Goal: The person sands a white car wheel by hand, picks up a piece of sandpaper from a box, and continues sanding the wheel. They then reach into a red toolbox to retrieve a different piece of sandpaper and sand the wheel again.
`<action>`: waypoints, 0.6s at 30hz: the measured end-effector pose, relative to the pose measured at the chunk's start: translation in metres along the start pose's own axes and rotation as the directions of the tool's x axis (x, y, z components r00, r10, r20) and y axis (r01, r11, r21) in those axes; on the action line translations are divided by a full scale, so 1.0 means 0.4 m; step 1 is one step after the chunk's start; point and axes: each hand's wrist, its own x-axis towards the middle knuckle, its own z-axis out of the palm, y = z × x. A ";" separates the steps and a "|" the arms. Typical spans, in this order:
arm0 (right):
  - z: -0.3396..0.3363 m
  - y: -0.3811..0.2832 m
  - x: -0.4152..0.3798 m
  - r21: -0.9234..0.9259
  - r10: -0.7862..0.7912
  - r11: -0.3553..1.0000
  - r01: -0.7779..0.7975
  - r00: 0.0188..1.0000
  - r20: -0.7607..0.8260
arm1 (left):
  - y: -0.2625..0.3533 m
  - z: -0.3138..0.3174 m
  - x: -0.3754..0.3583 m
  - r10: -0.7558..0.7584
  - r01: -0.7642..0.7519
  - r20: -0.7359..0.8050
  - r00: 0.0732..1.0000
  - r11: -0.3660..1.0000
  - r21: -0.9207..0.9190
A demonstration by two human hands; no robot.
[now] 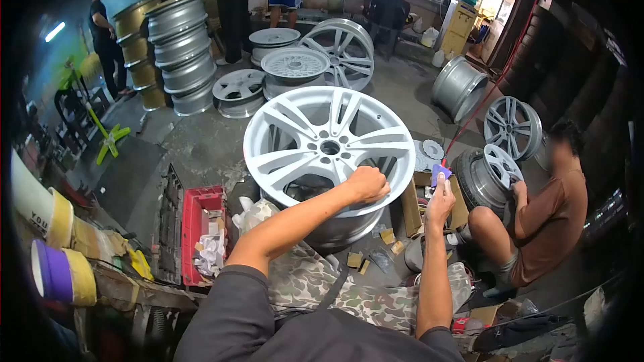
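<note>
A pale grey alloy wheel with paired spokes lies face up in front of me, raised on another rim. My left hand is closed in a fist over the wheel's near right spokes, knuckles up; whatever its fingers hold is hidden. Off the wheel's right edge, my right hand is raised and pinches a small flat purple piece that looks like sandpaper. Below that hand is an open cardboard box.
A red toolbox holding crumpled paper stands at left, near purple and yellow rolls. Stacked rims and more wheels fill the back. At right a seated co-worker handles another wheel. A red hose hangs nearby.
</note>
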 end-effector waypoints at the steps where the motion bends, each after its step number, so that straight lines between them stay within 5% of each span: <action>1: -0.011 -0.016 -0.010 -0.007 -0.005 1.000 0.005 1.000 0.004 | 0.028 -0.004 0.000 -0.002 0.002 -0.006 1.000 1.000 -0.007; 4: -0.025 0.010 -0.040 0.293 0.175 0.934 -0.203 0.977 0.120 | 0.079 -0.022 0.001 0.105 -0.110 0.063 0.992 0.989 0.094; 7: -0.059 0.070 -0.035 0.173 0.159 0.968 -0.183 0.977 0.143 | 0.017 -0.029 -0.004 0.052 -0.051 0.052 0.997 0.998 -0.030; 11: -0.039 0.086 0.039 0.092 0.160 0.980 -0.177 0.972 0.171 | -0.116 -0.060 -0.009 -0.094 0.084 0.023 0.995 0.957 0.278; 15: 0.052 0.100 0.143 0.040 0.059 0.996 -0.074 0.954 0.294 | -0.111 -0.061 -0.042 -0.131 0.106 0.059 0.990 0.943 0.314; 17: 0.118 0.047 0.182 0.041 -0.112 0.994 0.104 0.937 0.331 | -0.062 -0.042 -0.059 0.010 -0.015 -0.032 0.999 0.989 -0.147; 18: 0.147 0.030 0.204 0.049 -0.106 0.994 0.095 0.935 0.337 | -0.039 -0.073 -0.059 -0.003 0.015 0.051 0.999 0.970 -0.243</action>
